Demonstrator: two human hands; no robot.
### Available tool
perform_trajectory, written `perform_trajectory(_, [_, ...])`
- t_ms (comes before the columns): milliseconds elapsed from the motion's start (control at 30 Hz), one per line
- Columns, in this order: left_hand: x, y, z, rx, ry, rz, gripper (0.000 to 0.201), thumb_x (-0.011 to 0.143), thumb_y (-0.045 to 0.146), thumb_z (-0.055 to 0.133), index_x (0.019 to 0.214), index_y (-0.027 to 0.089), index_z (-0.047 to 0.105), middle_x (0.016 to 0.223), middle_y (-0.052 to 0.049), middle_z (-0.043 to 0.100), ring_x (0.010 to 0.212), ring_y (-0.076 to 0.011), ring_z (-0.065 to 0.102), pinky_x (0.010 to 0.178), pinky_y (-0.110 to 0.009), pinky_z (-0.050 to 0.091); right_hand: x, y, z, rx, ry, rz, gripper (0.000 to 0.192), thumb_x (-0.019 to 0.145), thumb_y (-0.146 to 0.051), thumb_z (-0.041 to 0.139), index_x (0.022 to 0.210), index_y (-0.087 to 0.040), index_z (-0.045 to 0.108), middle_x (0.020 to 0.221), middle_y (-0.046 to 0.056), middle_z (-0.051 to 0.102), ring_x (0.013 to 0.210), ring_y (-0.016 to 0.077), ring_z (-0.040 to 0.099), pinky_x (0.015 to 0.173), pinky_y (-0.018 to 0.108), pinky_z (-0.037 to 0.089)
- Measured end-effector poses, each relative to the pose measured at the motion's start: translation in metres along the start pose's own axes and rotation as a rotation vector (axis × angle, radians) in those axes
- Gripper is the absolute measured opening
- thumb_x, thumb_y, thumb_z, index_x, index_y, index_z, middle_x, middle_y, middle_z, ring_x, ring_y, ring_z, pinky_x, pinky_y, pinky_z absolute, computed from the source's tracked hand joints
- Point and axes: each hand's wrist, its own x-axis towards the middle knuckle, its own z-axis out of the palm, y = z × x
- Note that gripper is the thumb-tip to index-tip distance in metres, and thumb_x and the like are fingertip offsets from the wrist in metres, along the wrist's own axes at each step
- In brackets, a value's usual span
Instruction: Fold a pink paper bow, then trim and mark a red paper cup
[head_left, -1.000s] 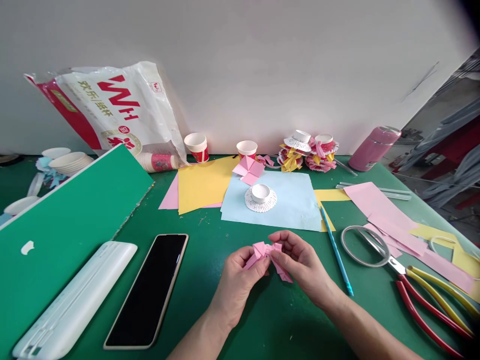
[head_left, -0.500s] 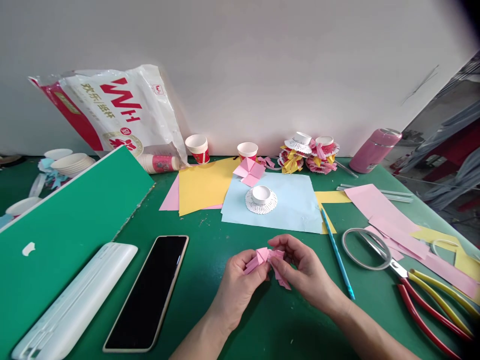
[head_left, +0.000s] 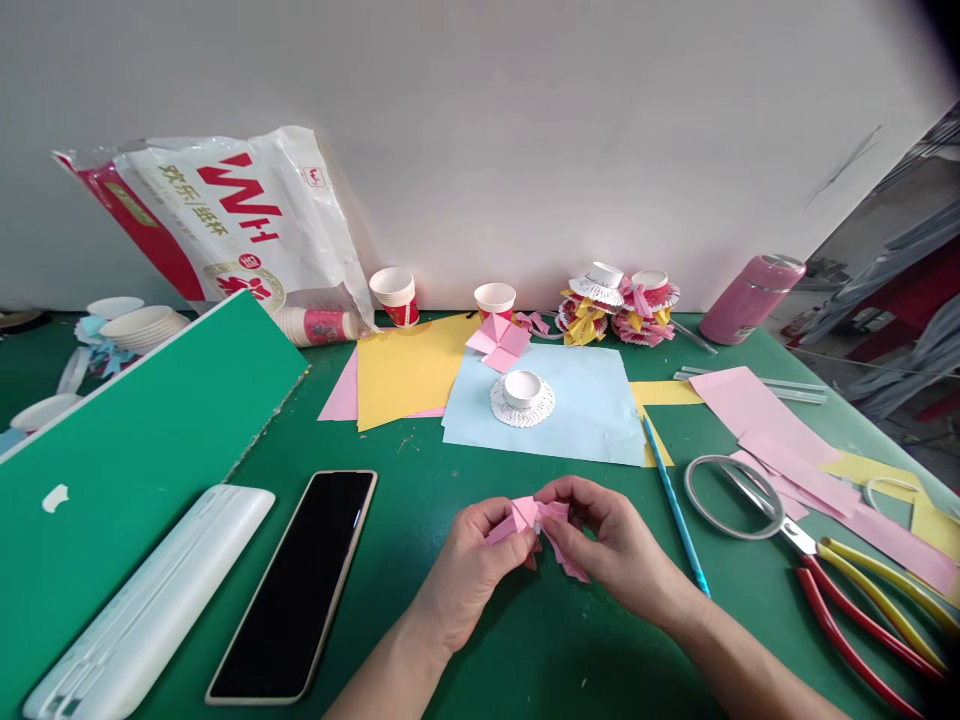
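A folded pink paper bow (head_left: 525, 513) is held between both hands, just above the green table. My left hand (head_left: 474, 562) pinches its left loop between thumb and fingers. On the other side, my right hand (head_left: 600, 530) grips the bow near its middle with thumb and forefinger, and a pink tail hangs below. Beyond the hands, a white paper cup cut into a fringed round (head_left: 523, 397) sits on light blue paper (head_left: 585, 400). Another folded pink paper piece (head_left: 499, 343) lies at the back edge of that sheet.
To the right are a blue pencil (head_left: 675, 505), a roll of clear tape (head_left: 733, 497), scissors (head_left: 799, 540) and pink paper strips (head_left: 772, 410). On the left lie a phone (head_left: 292, 590) and a long white device (head_left: 150, 600). Paper cups (head_left: 394, 296) and a pink bottle (head_left: 752, 298) line the wall.
Both hands keep their hold on the pink bow. The right fingers have shifted slightly, and the hanging tail has swung a little to the right.
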Motion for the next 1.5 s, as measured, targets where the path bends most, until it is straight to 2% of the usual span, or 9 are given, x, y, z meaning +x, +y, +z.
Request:
perform_trajectory(467, [0.001,0.003,0.001,-0.084,-0.010,-0.020,0.016,0.073,0.025,0.067,0.083,0.013,0.069,0.075,-0.003,0.060,0.069,-0.0121,0.048,0.067,-0.026,0.038,0.001,0.005,0.002,-0.010,0.104,-0.055,0.017,0.084,-0.034,0.056,0.084,-0.017,0.057,0.060,-0.003,0.052,0.045,0.0077,0.044,0.040,0.020,0.037])
perform_trajectory(633, [0.002,0.004,0.002,-0.150,-0.014,-0.036,0.017,0.071,0.024,0.069,0.085,0.013,0.069,0.078,-0.004,0.062,0.071,-0.0124,0.049,0.069,-0.026,0.039,0.003,0.005,0.000,0.066,0.085,-0.027,0.022,0.082,-0.039,0.057,0.083,-0.016,0.056,0.058,-0.003,0.050,0.044,0.0077,0.044,0.039,0.020,0.035])
perform_trajectory(767, [0.003,0.003,0.002,-0.213,0.036,-0.047,0.025,0.072,0.024,0.069,0.096,0.016,0.066,0.088,-0.004,0.062,0.073,-0.0122,0.051,0.071,-0.028,0.041,0.006,0.006,-0.003,0.114,0.141,-0.051,0.026,0.079,-0.042,0.061,0.082,-0.017,0.055,0.059,-0.003,0.050,0.046,0.0087,0.045,0.041,0.021,0.037])
perform_trajectory(833, [0.003,0.002,0.002,-0.255,0.091,-0.044,0.025,0.073,0.025,0.068,0.097,0.019,0.063,0.091,-0.003,0.061,0.071,-0.0118,0.053,0.072,-0.029,0.042,0.006,0.004,-0.006,0.085,0.201,-0.097,0.023,0.081,-0.040,0.058,0.082,-0.018,0.055,0.055,-0.004,0.049,0.044,0.0089,0.043,0.041,0.023,0.037])
perform_trajectory(933, [0.002,0.000,0.003,-0.266,0.154,-0.036,0.011,0.074,0.026,0.067,0.080,0.018,0.063,0.078,0.000,0.059,0.067,-0.0108,0.052,0.068,-0.027,0.042,0.006,0.001,-0.010,-0.121,0.374,-0.245,0.010,0.084,-0.029,0.054,0.082,-0.020,0.057,0.060,-0.001,0.053,0.050,0.0121,0.048,0.047,0.026,0.040])
perform_trajectory(1033, [-0.003,0.000,0.012,-0.196,0.087,-0.036,0.014,0.075,0.028,0.066,0.071,0.015,0.065,0.069,-0.001,0.057,0.064,-0.0107,0.049,0.064,-0.025,0.040,0.003,-0.001,-0.012,-0.412,0.500,-0.480,0.010,0.082,-0.015,0.053,0.086,-0.022,0.059,0.075,0.003,0.060,0.067,0.0173,0.056,0.059,0.030,0.044])
perform_trajectory(1167, [-0.011,0.005,0.029,-0.164,0.073,0.012,0.017,0.075,0.029,0.066,0.085,0.016,0.070,0.081,-0.003,0.060,0.070,-0.0118,0.047,0.068,-0.027,0.041,0.000,0.005,-0.009,-0.708,0.453,-0.689,0.023,0.080,-0.006,0.051,0.094,-0.024,0.059,0.088,0.007,0.062,0.077,0.0202,0.057,0.065,0.035,0.046])
perform_trajectory(1267, [-0.014,0.007,0.034,-0.167,0.128,0.068,0.015,0.078,0.029,0.063,0.083,0.017,0.071,0.078,-0.002,0.058,0.071,-0.0114,0.044,0.067,-0.025,0.040,-0.002,0.010,-0.004,-0.840,0.406,-0.757,0.028,0.079,-0.005,0.052,0.098,-0.024,0.059,0.093,0.008,0.062,0.078,0.0210,0.057,0.065,0.036,0.046])
perform_trajectory(1500, [-0.017,0.001,0.024,-0.296,0.237,0.092,0.013,0.078,0.026,0.063,0.078,0.015,0.070,0.074,-0.002,0.059,0.076,-0.0121,0.046,0.068,-0.023,0.039,-0.007,0.009,0.009,-0.715,0.227,-0.806,0.033,0.077,-0.008,0.055,0.108,-0.019,0.058,0.106,0.011,0.055,0.094,0.0237,0.053,0.078,0.041,0.047])
